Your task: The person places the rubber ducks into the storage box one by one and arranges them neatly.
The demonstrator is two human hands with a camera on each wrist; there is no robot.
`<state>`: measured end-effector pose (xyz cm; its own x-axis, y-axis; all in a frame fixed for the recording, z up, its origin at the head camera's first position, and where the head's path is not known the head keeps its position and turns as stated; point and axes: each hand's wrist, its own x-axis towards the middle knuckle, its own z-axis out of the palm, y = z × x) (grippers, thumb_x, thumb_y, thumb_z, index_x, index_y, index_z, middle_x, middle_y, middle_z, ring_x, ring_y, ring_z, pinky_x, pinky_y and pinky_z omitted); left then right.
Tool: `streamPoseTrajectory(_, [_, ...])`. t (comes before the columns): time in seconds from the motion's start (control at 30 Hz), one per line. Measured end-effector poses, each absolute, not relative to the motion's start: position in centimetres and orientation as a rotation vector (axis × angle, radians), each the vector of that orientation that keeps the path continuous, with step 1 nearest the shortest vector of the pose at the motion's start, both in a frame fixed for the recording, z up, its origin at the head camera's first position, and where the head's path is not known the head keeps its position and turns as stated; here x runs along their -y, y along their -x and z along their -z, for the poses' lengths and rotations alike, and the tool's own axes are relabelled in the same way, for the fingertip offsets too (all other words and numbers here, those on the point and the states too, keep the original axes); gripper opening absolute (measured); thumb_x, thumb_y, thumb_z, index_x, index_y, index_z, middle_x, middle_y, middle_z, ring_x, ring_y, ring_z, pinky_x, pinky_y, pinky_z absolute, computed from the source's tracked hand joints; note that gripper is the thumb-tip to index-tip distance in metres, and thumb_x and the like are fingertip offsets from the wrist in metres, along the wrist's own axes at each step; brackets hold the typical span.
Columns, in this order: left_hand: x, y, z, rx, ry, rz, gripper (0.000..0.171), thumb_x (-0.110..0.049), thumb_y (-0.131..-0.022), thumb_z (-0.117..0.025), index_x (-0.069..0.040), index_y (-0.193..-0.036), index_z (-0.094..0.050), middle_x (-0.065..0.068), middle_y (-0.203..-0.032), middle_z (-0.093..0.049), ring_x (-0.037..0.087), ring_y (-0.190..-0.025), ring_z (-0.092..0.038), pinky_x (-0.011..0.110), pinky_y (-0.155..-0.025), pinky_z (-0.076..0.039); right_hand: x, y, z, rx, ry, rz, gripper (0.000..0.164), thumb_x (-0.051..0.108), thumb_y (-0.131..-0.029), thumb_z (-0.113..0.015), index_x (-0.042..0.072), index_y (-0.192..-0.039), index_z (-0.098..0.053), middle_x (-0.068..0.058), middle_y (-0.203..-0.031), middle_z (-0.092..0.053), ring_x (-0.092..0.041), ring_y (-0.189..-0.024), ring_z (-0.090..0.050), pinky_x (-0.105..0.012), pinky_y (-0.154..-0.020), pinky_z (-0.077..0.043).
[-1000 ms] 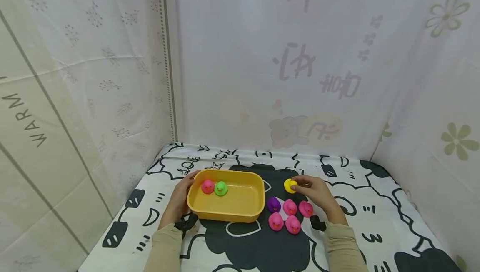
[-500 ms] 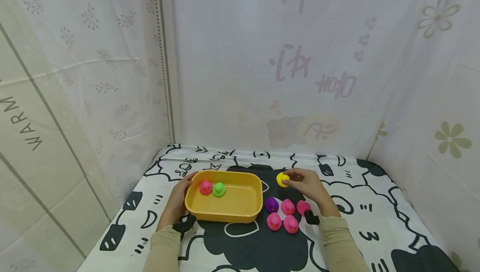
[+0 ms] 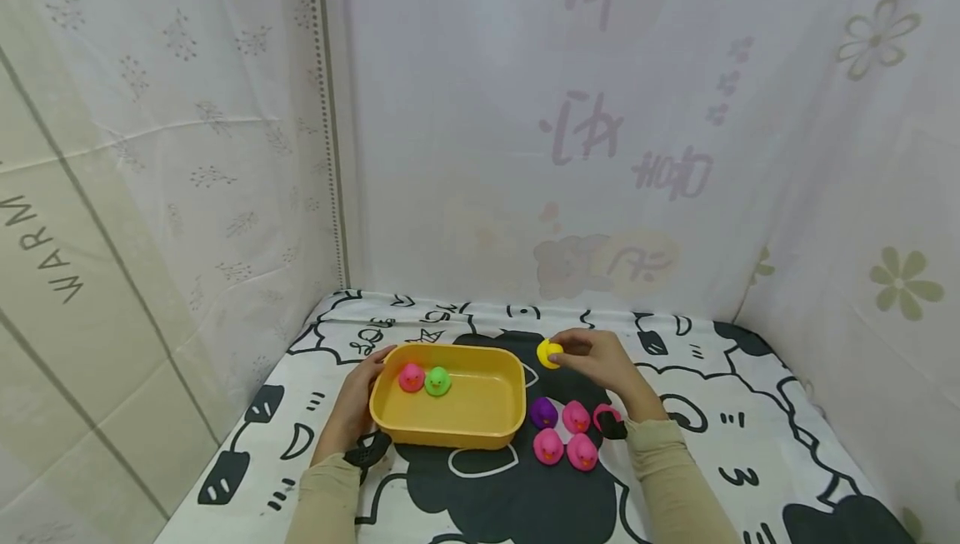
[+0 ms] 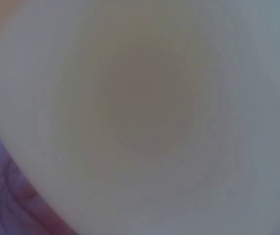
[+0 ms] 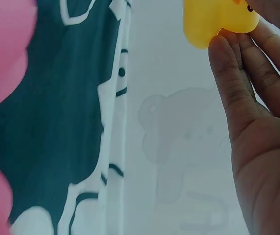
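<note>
My right hand (image 3: 600, 356) pinches a yellow rubber duck (image 3: 550, 353) between thumb and fingertips, above the cloth just right of a yellow plastic basin (image 3: 457, 436). Part of that duck (image 5: 201, 24) shows at the top of the right wrist view. My left hand (image 3: 358, 402) rests along the basin's left outer side, fingers reaching to its far left corner. In the left wrist view a pale blurred surface hides most of the scene, with some of the palm (image 4: 12, 196) at lower left. Inside the basin are a pink duck (image 3: 411, 377) and a green duck (image 3: 438, 381).
Right of the basin, a purple duck (image 3: 543, 412) and several pink ducks (image 3: 576, 416) sit close together on the black-and-white patterned cloth (image 3: 510, 494). The right wrist's black strap (image 3: 613, 426) partly covers one pink duck. Pale printed curtains (image 3: 465, 152) hang behind and beside the table.
My right hand has carried the yellow duck leftward and slightly up toward the basin. The left hand and basin keep their place.
</note>
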<state>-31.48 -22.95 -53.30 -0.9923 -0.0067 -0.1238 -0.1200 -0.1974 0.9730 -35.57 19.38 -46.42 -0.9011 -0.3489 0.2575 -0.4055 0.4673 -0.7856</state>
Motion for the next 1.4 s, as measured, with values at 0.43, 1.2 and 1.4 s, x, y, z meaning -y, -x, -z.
streamPoseTrajectory(0.43, [22.9, 31.7, 53.1, -1.947, 0.186, -2.357, 0.048, -0.024, -0.104, -0.036, -0.019, -0.151, -0.044, 0.004, -0.152, -0.043, 0.028, -0.135, -0.045, 0.041, -0.109, -0.043, -14.9, 37.2, 44.6, 2.630, -0.924, -1.371, 0.027, 0.026, -0.088, -0.078, 0.015, -0.112, -0.074, 0.000, -0.105, -0.072, -0.018, -0.097, -0.070, -0.031, -0.085, -0.058])
streamPoseTrajectory(1.2, [23.4, 31.2, 53.7, -1.913, 0.150, -2.370, 0.050, -0.025, -0.103, -0.038, -0.018, -0.152, -0.042, 0.005, -0.154, -0.041, 0.030, -0.135, -0.044, 0.037, -0.105, -0.047, -6.4, 37.9, 44.3, 2.773, -1.128, -1.332, 0.025, 0.032, -0.088, -0.078, 0.022, -0.110, -0.075, 0.010, -0.101, -0.071, -0.011, -0.093, -0.065, -0.028, -0.086, -0.056])
streamPoseTrajectory(1.4, [23.1, 31.5, 53.4, -1.916, 0.151, -2.376, 0.049, -0.025, -0.103, -0.037, -0.017, -0.152, -0.043, 0.006, -0.153, -0.042, 0.029, -0.135, -0.045, 0.041, -0.107, -0.045, -5.4, 38.0, 44.8, 2.859, -1.068, -1.353, 0.026, 0.037, -0.086, -0.079, 0.024, -0.108, -0.076, 0.010, -0.099, -0.070, -0.014, -0.091, -0.064, -0.030, -0.083, -0.055])
